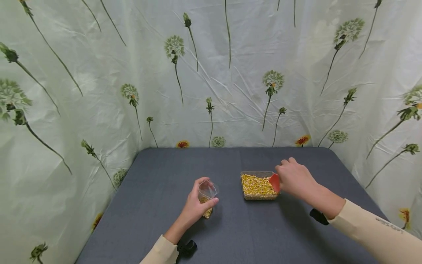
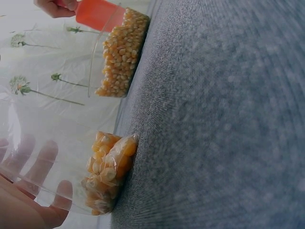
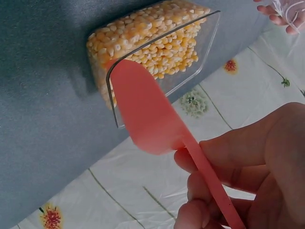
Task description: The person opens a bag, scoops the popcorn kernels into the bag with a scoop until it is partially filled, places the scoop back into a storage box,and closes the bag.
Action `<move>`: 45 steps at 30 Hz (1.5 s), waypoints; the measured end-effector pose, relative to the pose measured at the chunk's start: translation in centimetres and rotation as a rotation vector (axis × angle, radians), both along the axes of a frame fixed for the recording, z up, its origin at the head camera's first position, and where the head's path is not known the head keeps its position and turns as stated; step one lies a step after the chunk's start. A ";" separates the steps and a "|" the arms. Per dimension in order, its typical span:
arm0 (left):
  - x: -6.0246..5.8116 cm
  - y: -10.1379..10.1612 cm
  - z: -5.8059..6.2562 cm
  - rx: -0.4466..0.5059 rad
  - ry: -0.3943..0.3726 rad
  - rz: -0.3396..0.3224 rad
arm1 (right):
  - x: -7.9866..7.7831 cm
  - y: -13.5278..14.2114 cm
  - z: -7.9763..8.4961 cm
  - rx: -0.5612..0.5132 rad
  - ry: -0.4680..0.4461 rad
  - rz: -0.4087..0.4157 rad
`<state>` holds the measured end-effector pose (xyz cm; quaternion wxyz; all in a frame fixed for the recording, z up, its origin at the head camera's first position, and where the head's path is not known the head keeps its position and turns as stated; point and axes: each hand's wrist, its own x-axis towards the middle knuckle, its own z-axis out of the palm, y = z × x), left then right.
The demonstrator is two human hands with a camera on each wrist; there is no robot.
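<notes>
A grey desk (image 1: 244, 234) is carrying a box (image 1: 260, 197) of corn (image 1: 257, 184) right of centre and a bag (image 1: 208, 190) at lower centre.

A pale, wrinkled dandelion-print curtain (image 1: 244, 47), perhaps fabric, hangs behind a dark grey-blue tabletop (image 1: 161, 176).

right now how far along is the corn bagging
Done: corn kernels lie low in the clear plastic bag. In hand: the left hand holds the bag open; the right hand holds a red scoop at the clear rectangular container. Remaining, probably: more scooping, since the bag's upper part looks empty.
</notes>
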<state>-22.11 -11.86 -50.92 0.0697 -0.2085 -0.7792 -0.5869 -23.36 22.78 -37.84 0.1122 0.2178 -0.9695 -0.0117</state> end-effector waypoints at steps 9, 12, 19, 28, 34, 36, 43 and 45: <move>-0.1 -0.1 -0.3 -0.012 0.006 -0.011 | -0.5 -0.7 -1.1 0.012 -0.039 -0.023; -0.1 -0.1 -0.3 -0.010 0.007 -0.014 | -0.7 -0.6 -1.5 -0.033 -0.056 -0.025; -0.2 -0.1 -0.2 -0.007 0.015 -0.019 | -1.5 0.7 -2.4 -0.262 -0.227 -0.059; -0.2 -0.1 0.1 -0.015 0.013 -0.014 | -1.9 2.6 -4.4 -0.486 -0.383 -0.094; -0.2 -0.1 0.0 -0.016 0.012 -0.014 | -1.7 3.3 -5.3 -0.562 -0.414 -0.116; -0.2 -0.1 0.0 -0.014 0.010 -0.015 | -1.7 3.3 -5.4 -0.567 -0.410 -0.120; -0.1 -0.1 0.0 -0.007 -0.011 -0.015 | -1.7 3.5 -5.4 -0.572 -0.402 -0.128; -0.1 -0.1 -0.1 -0.006 -0.013 -0.014 | -1.8 3.7 -5.4 -0.578 -0.402 -0.128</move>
